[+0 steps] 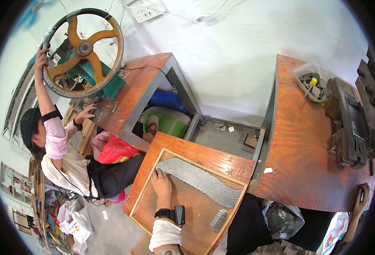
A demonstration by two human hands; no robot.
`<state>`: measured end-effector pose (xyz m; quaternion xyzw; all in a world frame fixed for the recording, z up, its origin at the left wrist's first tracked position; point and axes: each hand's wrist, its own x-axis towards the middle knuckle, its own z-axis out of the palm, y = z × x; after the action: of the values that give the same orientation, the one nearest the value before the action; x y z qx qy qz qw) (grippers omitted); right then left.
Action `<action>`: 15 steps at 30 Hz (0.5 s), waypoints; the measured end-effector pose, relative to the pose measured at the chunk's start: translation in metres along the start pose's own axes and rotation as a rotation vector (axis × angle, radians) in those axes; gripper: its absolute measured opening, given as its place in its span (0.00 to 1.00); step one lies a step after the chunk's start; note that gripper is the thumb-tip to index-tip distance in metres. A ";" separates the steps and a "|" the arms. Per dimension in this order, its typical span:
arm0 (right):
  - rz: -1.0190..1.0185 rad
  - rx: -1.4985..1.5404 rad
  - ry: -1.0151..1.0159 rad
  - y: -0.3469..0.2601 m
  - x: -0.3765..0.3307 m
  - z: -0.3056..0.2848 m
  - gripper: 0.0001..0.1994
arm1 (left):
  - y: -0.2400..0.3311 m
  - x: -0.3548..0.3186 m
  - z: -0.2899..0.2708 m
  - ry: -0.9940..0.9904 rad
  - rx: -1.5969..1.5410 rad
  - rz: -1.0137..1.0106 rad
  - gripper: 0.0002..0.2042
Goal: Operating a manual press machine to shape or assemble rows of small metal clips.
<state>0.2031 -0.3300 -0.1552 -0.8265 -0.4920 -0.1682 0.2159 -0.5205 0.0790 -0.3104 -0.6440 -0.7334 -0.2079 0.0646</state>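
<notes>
My left hand (161, 183) lies in a shallow wooden-framed tray (187, 203), its fingers stretched out toward the left end of a long band of small grey metal pieces (200, 180). The pieces stand packed side by side in a curving row along the tray's far side. A smaller cluster of similar pieces (218, 220) sits near the tray's lower right. At the far right, my right hand (359, 199) is closed beside the table's edge around something small and dark, too hidden to name. Close above it stands a dark metal press-like machine (353, 127).
A plastic bag of small parts (311, 80) with a yellow-handled screwdriver lies on the right table (302, 140). Another bag of metal pieces (283, 221) rests on my lap. To the left, a co-worker (64, 157) grips a large handwheel (84, 49) on a green machine.
</notes>
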 end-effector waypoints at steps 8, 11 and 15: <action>0.059 0.015 -0.025 0.006 -0.001 0.000 0.09 | -0.014 0.033 -0.014 -0.026 -0.286 -0.392 0.19; 0.033 0.001 -0.032 0.007 -0.002 -0.001 0.09 | -0.013 0.033 -0.019 -0.053 -0.278 -0.388 0.19; 0.046 0.033 -0.030 0.003 -0.001 -0.001 0.09 | -0.016 0.029 -0.022 -0.084 -0.223 -0.400 0.20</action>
<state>0.2055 -0.3327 -0.1553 -0.8363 -0.4788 -0.1427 0.2259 -0.5446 0.0960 -0.2835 -0.4972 -0.8209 -0.2693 -0.0801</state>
